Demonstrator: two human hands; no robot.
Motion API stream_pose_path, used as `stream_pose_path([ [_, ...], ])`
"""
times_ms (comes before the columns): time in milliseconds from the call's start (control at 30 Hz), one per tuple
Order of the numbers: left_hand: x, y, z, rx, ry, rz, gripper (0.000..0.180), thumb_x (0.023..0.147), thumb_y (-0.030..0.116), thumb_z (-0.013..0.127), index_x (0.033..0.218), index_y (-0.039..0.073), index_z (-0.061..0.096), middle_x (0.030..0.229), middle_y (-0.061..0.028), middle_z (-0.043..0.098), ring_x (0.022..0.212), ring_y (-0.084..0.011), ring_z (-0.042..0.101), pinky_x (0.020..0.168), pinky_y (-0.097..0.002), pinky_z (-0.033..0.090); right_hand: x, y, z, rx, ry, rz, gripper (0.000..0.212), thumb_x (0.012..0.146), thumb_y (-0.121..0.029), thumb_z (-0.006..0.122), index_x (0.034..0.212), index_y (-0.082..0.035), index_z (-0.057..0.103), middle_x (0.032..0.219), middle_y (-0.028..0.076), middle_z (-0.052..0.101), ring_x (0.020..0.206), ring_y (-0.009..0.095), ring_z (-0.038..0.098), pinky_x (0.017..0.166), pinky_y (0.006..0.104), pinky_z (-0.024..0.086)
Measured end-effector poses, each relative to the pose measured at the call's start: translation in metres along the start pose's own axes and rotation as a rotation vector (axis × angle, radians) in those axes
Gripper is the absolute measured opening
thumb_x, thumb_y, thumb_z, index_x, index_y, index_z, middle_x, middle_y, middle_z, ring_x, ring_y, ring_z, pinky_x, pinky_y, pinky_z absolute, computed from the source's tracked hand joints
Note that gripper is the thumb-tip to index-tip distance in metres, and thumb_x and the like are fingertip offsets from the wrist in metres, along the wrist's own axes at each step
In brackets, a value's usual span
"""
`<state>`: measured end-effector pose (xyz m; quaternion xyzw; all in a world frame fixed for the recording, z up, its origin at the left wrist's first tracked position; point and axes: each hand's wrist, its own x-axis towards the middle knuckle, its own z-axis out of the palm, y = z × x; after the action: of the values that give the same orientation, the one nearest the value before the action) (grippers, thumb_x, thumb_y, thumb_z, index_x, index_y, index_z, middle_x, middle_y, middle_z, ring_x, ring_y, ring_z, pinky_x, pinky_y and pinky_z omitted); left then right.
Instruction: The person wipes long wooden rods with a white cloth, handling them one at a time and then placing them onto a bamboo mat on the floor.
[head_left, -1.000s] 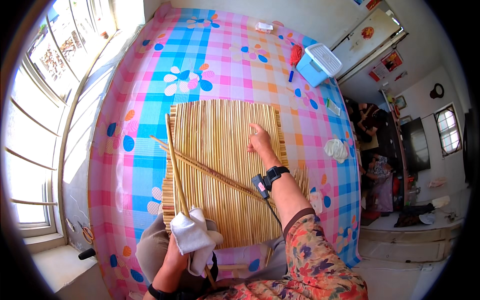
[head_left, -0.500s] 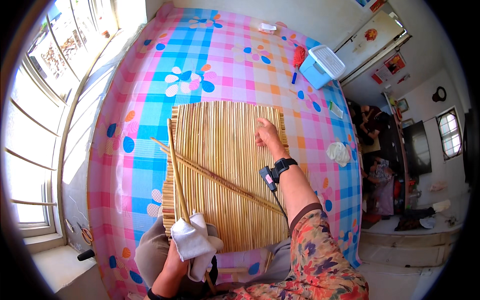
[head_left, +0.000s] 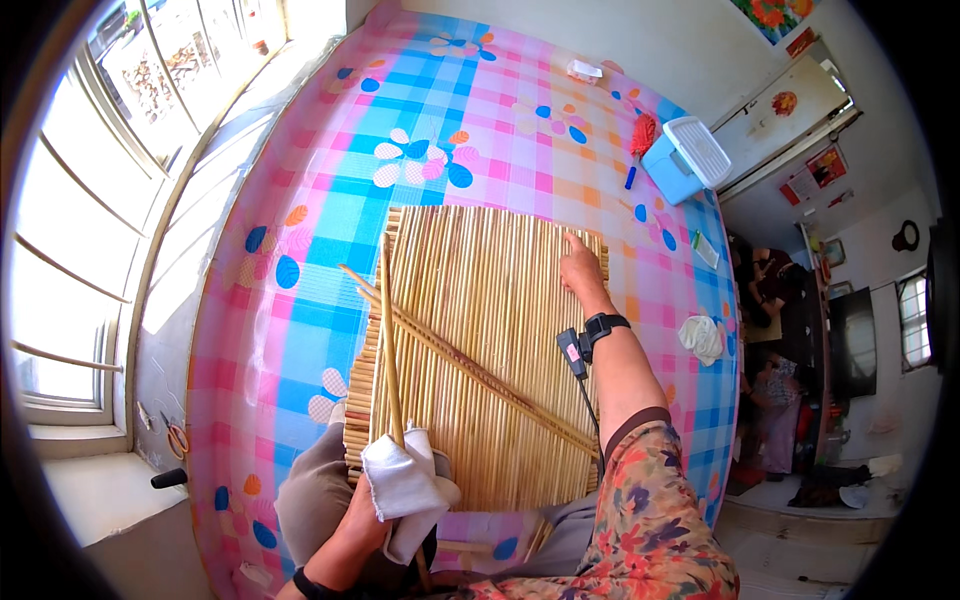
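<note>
On my lap and the bed lies a mat of thin stalks [head_left: 480,300] set side by side and running away from me. My left hand [head_left: 362,522], at the near left, is closed around a white cloth [head_left: 402,480] wrapped about the lower part of a long stick [head_left: 390,350]. That stick stands over the mat's left side. Over the mat's far right corner is my right hand [head_left: 582,268], index finger stretched out, with nothing visible in it. A drilled stick [head_left: 470,375] lies slantwise across the mat, a second thin stick end beside its upper end.
A checked, flowered sheet [head_left: 320,160] covers the bed. On its right are a blue lidded box [head_left: 672,165], a red fluffy duster [head_left: 644,132] and a crumpled white bag [head_left: 700,340]. Scissors [head_left: 178,440] hang by the window. People [head_left: 770,280] sit at the far right.
My right hand has shifted right toward the mat's far right corner, and its index finger now points out. The whole view has turned a little; my left hand still grips the cloth and stick.
</note>
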<state>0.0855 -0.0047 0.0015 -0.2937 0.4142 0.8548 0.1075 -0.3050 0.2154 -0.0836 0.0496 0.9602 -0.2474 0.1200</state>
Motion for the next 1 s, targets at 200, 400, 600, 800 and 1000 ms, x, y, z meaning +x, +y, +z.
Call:
stream_pose_path([
  [200,-0.003,0.005,0.005,-0.057,-0.009,-0.001,0.029,0.082,0.010,0.056,0.109,0.002,0.047,0.094,-0.0026,0.054,0.085,-0.0096,0.052,0.071,-0.0250,0.046,-0.020,-0.027,0.002,-0.275,0.021,-0.173,0.047,0.081,-0.007,0.037,0.125,-0.020,0.041,0.099,0.018,0.059,0.092,0.033,0.057,0.075,0.0425,0.045],
  [400,-0.002,0.002,0.000,0.002,-0.045,0.017,0.029,0.081,0.010,0.057,0.107,0.003,0.048,0.094,-0.0022,0.054,0.085,-0.0093,0.052,0.071,-0.0249,0.045,-0.028,-0.062,0.030,-0.262,-0.020,-0.436,0.043,0.083,-0.007,0.036,0.123,-0.019,0.042,0.093,0.020,0.059,0.086,0.034,0.057,0.074,0.0436,0.045],
  [600,-0.003,0.003,-0.004,0.076,-0.061,0.048,0.029,0.080,0.010,0.059,0.106,0.004,0.048,0.094,-0.0017,0.053,0.085,-0.0090,0.052,0.071,-0.0250,0.045,-0.040,-0.112,0.052,-0.375,-0.104,-0.602,0.047,0.082,-0.005,0.035,0.126,-0.021,0.037,0.091,0.020,0.059,0.085,0.034,0.059,0.073,0.0438,0.046],
  [800,-0.006,0.007,-0.002,0.037,-0.044,0.031,0.031,0.080,0.010,0.059,0.108,0.004,0.047,0.095,-0.0018,0.053,0.086,-0.0094,0.051,0.072,-0.0253,0.045,-0.043,-0.140,0.067,-0.468,-0.147,-0.594,0.046,0.083,-0.006,0.034,0.127,-0.019,0.037,0.094,0.020,0.060,0.087,0.033,0.059,0.073,0.0434,0.046],
  [1000,-0.005,0.004,-0.002,0.008,-0.052,0.033,0.033,0.082,0.012,0.057,0.112,0.005,0.045,0.098,-0.0019,0.052,0.087,-0.0097,0.052,0.073,-0.0253,0.045,-0.038,-0.138,0.067,-0.446,-0.170,-0.594,0.047,0.081,-0.005,0.033,0.126,-0.018,0.037,0.093,0.023,0.059,0.088,0.036,0.058,0.076,0.0457,0.045],
])
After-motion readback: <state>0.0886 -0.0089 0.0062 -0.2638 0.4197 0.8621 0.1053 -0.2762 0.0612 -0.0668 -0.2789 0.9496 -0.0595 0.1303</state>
